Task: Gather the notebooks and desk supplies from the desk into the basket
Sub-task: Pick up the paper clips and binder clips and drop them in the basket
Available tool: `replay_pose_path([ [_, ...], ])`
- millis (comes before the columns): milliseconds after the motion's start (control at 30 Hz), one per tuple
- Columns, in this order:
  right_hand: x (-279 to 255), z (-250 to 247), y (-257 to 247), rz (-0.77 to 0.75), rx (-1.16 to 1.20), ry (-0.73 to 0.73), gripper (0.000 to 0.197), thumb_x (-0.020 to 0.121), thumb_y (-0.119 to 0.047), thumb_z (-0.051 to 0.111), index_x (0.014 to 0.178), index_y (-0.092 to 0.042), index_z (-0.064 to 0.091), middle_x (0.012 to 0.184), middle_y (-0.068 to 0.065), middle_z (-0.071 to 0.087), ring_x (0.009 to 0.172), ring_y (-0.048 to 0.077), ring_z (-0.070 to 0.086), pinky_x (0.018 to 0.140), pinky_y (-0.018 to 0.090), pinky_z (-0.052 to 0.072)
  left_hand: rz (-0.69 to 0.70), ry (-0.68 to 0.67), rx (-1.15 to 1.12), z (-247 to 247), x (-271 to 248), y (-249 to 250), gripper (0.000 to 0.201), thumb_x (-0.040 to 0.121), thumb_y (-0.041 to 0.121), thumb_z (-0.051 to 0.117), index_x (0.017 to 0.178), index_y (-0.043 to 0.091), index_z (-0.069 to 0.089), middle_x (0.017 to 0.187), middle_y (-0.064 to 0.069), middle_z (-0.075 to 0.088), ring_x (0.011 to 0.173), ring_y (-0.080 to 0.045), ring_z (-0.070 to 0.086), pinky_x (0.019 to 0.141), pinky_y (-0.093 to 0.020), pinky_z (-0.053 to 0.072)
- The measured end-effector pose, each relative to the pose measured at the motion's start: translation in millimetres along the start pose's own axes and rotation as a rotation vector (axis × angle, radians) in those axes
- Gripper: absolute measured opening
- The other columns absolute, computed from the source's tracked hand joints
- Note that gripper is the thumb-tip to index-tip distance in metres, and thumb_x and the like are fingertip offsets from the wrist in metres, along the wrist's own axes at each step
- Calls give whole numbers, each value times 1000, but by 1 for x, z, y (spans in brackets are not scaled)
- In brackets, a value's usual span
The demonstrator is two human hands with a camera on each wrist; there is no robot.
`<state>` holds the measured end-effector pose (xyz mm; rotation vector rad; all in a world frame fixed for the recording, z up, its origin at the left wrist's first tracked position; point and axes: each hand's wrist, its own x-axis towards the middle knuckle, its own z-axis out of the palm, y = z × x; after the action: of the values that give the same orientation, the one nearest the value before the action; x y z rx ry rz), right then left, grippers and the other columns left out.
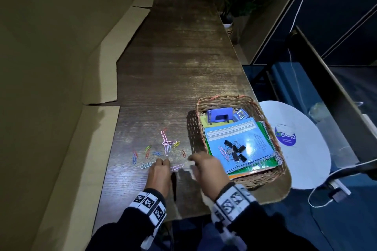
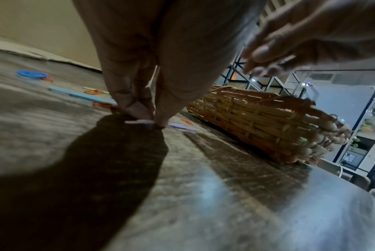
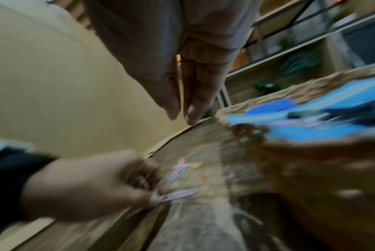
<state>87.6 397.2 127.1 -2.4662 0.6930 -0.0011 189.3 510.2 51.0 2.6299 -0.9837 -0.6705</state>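
Several coloured paper clips (image 1: 166, 144) lie scattered on the dark wooden desk (image 1: 173, 67), left of a wicker basket (image 1: 192, 128). The basket holds spiral notebooks (image 1: 255, 140), black binder clips (image 1: 236, 150), a pink clip, a blue hole punch (image 1: 219, 115) and a small sharpener (image 1: 240, 115). My left hand (image 1: 163, 162) is down on the desk, its fingertips (image 2: 139, 110) pinching a pale lilac paper clip (image 1: 177, 167) that lies flat. My right hand (image 1: 193, 159) hovers blurred between the clips and the basket, fingers (image 3: 192, 101) straight and holding nothing.
Cardboard sheets (image 1: 102, 79) line the wall along the desk's left side. A white round surface with a blue sticker (image 1: 295, 144) sits beyond the desk's right edge, by the basket. A potted plant (image 1: 228, 20) stands at the far right. The desk's front edge runs under my wrists.
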Motion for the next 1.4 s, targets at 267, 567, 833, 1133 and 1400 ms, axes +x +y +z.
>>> replay_pose_path([
  [267, 31, 47, -15, -20, -291, -254, 33, 86, 5, 46, 117, -2, 57, 122, 15, 52, 116, 31, 51, 94, 40, 45, -99, 117, -121, -19, -11, -20, 27, 89, 1, 46, 104, 18, 59, 110, -8, 64, 98, -28, 62, 84, -35, 51],
  [567, 5, 23, -6, 85, -170, -171, 30, 95, -28, 39, 101, -6, 59, 97, 16, 69, 87, 29, 67, 78, 39, 56, -220, 149, -209, -36, -15, -39, 15, 88, 1, 51, 91, 13, 59, 91, -12, 68, 80, -29, 61, 72, -36, 50],
  [833, -12, -36, 47, 338, 181, 330, 16, 90, -12, 56, 98, -9, 70, 86, 9, 74, 76, 17, 67, 76, 35, 58, -112, 100, -461, -48, -13, -1, 18, 94, 2, 45, 91, 12, 60, 71, 2, 58, 59, -6, 53, 49, -11, 40],
  [1133, -35, -52, 62, 315, 64, 465, 20, 90, -7, 54, 97, -15, 70, 84, 8, 75, 56, 16, 53, 57, 24, 39, 141, -69, -774, -67, 1, 97, 33, 96, 1, 40, 124, 11, 55, 120, -8, 62, 99, -17, 65, 87, -28, 56],
  [1400, -42, -60, 57, 253, 24, 564, 18, 86, -5, 58, 95, -13, 71, 85, 7, 74, 59, 15, 52, 61, 23, 37, -32, 181, -527, -54, 4, 25, 31, 89, 2, 54, 118, 9, 61, 118, -6, 64, 109, -21, 61, 93, -26, 45],
])
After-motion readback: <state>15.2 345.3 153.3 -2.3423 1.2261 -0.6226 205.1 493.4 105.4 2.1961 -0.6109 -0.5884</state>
